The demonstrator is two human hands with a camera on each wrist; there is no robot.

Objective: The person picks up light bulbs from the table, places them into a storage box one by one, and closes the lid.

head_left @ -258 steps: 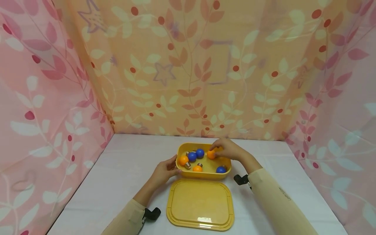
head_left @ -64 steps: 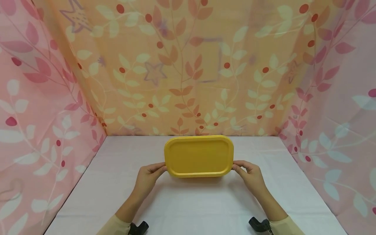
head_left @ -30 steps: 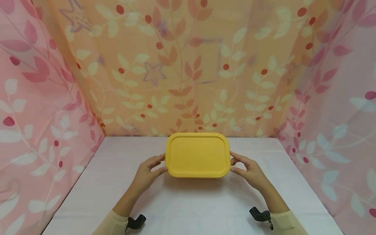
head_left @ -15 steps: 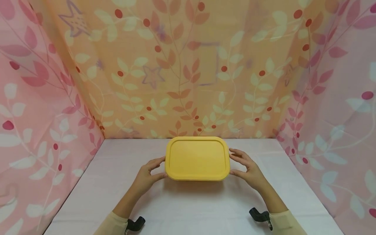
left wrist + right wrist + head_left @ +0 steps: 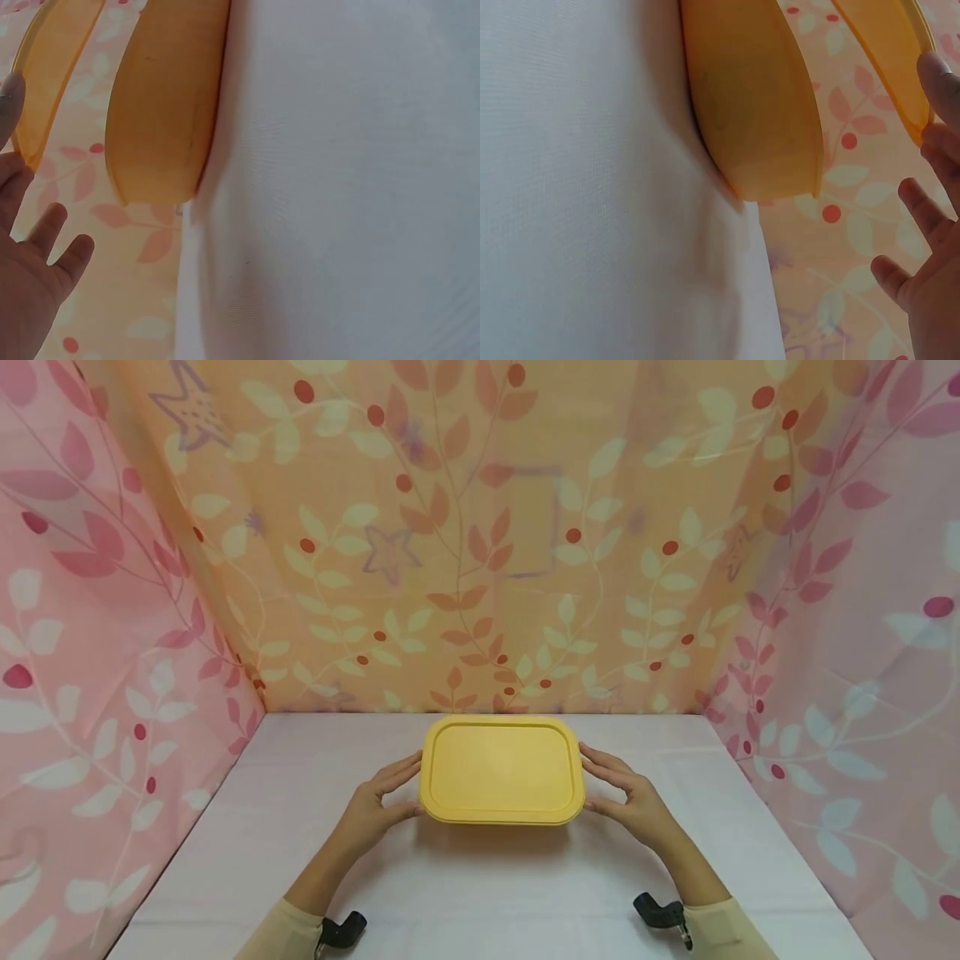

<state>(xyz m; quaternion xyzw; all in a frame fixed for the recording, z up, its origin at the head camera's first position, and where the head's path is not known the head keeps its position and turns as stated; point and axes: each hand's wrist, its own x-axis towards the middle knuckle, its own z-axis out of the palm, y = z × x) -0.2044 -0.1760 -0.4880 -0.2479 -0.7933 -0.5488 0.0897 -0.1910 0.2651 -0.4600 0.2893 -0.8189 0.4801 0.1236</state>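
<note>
In the head view a yellow rectangular lid (image 5: 501, 770) with rounded corners lies between both hands and hides what is under it. My left hand (image 5: 366, 810) holds its left end, and my right hand (image 5: 639, 802) holds the right end, thumbs nearer the front. Seen from the left wrist, the lid (image 5: 56, 75) is raised over the yellow box (image 5: 169, 97), with a gap between them. The right wrist view has the same gap between lid (image 5: 896, 64) and box (image 5: 754, 105). Some fingers of each hand stick out free of the lid. The box's contents are hidden.
The box stands on a white-covered table (image 5: 487, 893). Behind rises an orange leaf-patterned cloth (image 5: 480, 568), with pink patterned cloths at left (image 5: 112, 635) and right (image 5: 847, 635). A small black device is worn at each wrist.
Earlier the box stood uncovered with blue and orange bulbs inside, my right hand on an orange one, the lid lying in front. Since then both hands lifted the lid over the box and levelled it.
</note>
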